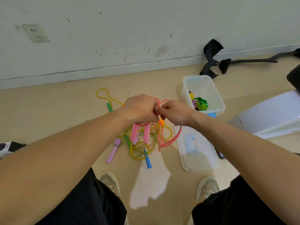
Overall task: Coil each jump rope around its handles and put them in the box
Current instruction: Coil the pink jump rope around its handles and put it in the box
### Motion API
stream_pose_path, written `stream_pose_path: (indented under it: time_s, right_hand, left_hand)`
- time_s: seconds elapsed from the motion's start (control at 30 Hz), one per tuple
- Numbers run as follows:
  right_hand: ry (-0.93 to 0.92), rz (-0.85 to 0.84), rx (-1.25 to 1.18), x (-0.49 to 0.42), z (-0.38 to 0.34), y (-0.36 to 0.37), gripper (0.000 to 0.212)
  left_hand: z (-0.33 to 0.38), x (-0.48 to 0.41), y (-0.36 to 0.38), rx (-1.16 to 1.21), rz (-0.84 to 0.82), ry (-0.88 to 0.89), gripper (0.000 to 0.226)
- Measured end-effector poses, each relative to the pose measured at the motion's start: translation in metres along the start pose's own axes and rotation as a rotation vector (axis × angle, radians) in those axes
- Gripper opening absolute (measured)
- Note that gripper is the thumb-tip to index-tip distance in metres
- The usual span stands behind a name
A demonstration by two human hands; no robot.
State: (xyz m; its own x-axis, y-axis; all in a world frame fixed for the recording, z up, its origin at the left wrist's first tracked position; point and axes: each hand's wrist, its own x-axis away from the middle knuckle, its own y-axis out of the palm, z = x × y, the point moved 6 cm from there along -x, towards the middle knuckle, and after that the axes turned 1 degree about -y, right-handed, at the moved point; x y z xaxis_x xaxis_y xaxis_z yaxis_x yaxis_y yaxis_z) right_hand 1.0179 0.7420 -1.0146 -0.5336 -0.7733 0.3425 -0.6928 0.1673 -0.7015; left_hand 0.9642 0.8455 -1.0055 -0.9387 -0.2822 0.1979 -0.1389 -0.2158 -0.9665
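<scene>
Holds two pink handles [140, 132] in left grip [141, 109], curled tight. Pinches pink rope [170, 141] with right grip [176, 113]. Hangs over pile [141, 150], near box [203, 83] edge; wide floor [56, 114] on left.

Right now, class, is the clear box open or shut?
Open: the box has no lid on it; the lid lies flat on the floor nearby.

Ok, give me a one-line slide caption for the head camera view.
Left hand and right hand grip the pink jump rope above tangled ropes on the floor, beside the clear box.
</scene>
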Motion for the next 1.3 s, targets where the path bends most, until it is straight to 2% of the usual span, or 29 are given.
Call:
stream_pose_path:
  time_s: [0.1, 0.23, 0.37, 0.43, 0.5, 0.6, 0.7, 0.83, 1.0, 1.07, 1.17, 1.3]
  right_hand:
    - [-0.032, 0.14, 0.048, 0.001, 0.001, -0.023, 0.053]
    - [0.057, 0.171, 0.033, 0.002, 0.022, -0.044, 0.043]
    - [0.118, 0.036, -0.038, 0.007, 0.027, -0.035, 0.037]
    - [0.103, -0.071, -0.179, 0.008, 0.021, -0.023, 0.037]
    - [0.052, -0.092, -0.193, 0.004, 0.012, -0.012, 0.042]
    - [-0.048, 0.013, 0.04, -0.003, 0.0, -0.007, 0.052]
    - [-0.034, 0.122, 0.083, -0.003, 0.001, -0.02, 0.056]
    - [0.039, 0.159, 0.013, 0.001, 0.008, -0.036, 0.048]
    - [0.106, 0.225, -0.244, 0.008, 0.021, -0.05, 0.04]
    - [0.121, 0.246, -0.29, 0.01, 0.031, -0.062, 0.036]
    - [0.135, 0.161, -0.151, 0.009, 0.042, -0.06, 0.041]
    - [0.129, -0.012, 0.311, 0.008, 0.044, -0.036, 0.041]
  left_hand:
    - [-0.012, 0.001, -0.004, -0.016, -0.012, -0.01, 0.021]
    - [-0.027, -0.003, -0.006, 0.054, -0.02, -0.057, 0.025]
    - [-0.018, -0.003, -0.003, 0.055, -0.029, -0.025, 0.022]
    - [-0.012, -0.003, -0.003, 0.056, -0.019, -0.019, 0.021]
    - [-0.005, -0.003, -0.004, 0.08, -0.006, -0.015, 0.02]
    - [0.0, -0.003, -0.001, 0.092, -0.003, -0.009, 0.02]
    - [-0.013, -0.003, -0.002, 0.14, -0.012, -0.034, 0.025]
    - [-0.022, -0.006, -0.004, 0.191, -0.038, -0.063, 0.032]
    - [-0.039, -0.003, 0.005, 0.036, -0.115, -0.123, 0.029]
    - [-0.048, -0.004, 0.001, 0.116, -0.087, -0.109, 0.024]
    - [-0.04, -0.007, -0.013, 0.268, 0.002, -0.048, 0.017]
    - [-0.018, -0.005, -0.014, 0.244, 0.015, 0.044, 0.017]
